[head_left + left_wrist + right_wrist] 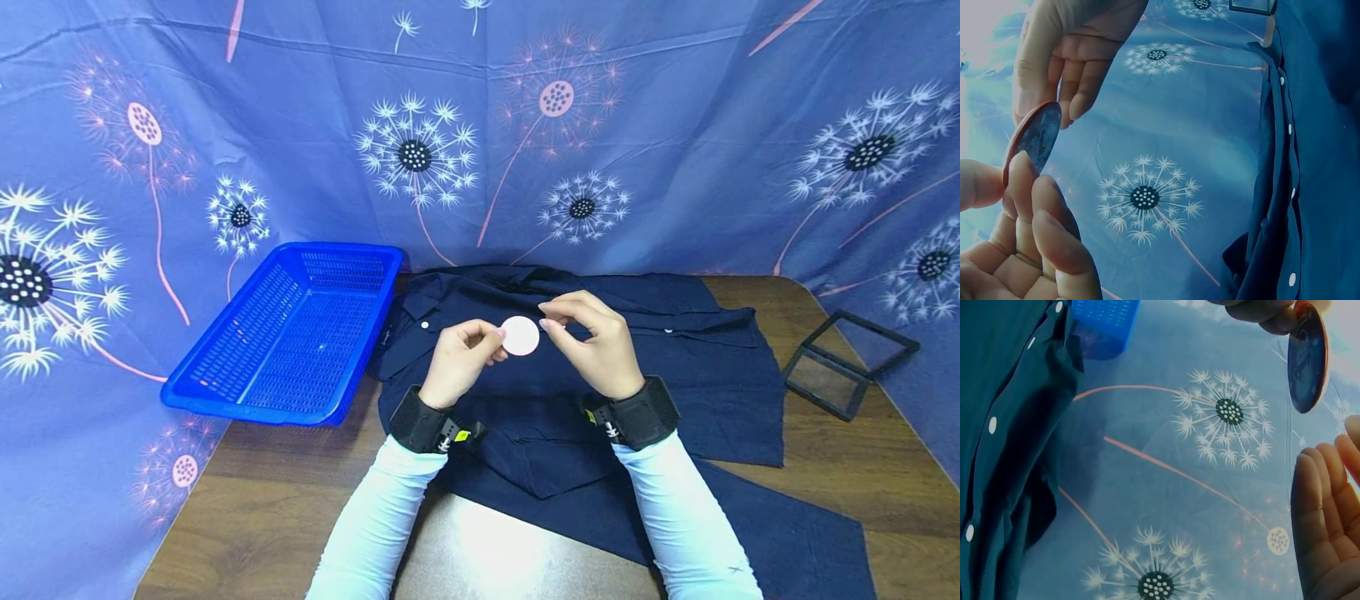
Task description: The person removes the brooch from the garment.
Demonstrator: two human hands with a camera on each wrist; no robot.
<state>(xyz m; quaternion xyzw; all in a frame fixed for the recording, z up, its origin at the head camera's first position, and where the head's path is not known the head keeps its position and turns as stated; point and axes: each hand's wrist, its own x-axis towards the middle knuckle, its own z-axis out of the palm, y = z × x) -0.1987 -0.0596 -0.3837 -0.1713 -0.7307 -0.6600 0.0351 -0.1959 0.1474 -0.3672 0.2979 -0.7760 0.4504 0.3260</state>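
Note:
Between the thumb and fingers of my left hand [467,354] is a small round disc [521,336], pale pink on the side facing up in the head view. Its other side looks dark and glossy, like a pocket mirror, in the left wrist view [1041,137]. My right hand [600,346] hovers just right of the disc, thumb and fingers slightly bent and apart, holding nothing. In the right wrist view a gap shows between the disc [1307,359] and the right fingers [1313,481]. Both hands are above a dark navy shirt [517,475] with white buttons.
A blue plastic basket [281,410] stands on the left of the wooden table [225,517]. At the right edge lies a black hinged double frame [851,367]. A blue dandelion-print cloth [300,125] hangs behind and around the table.

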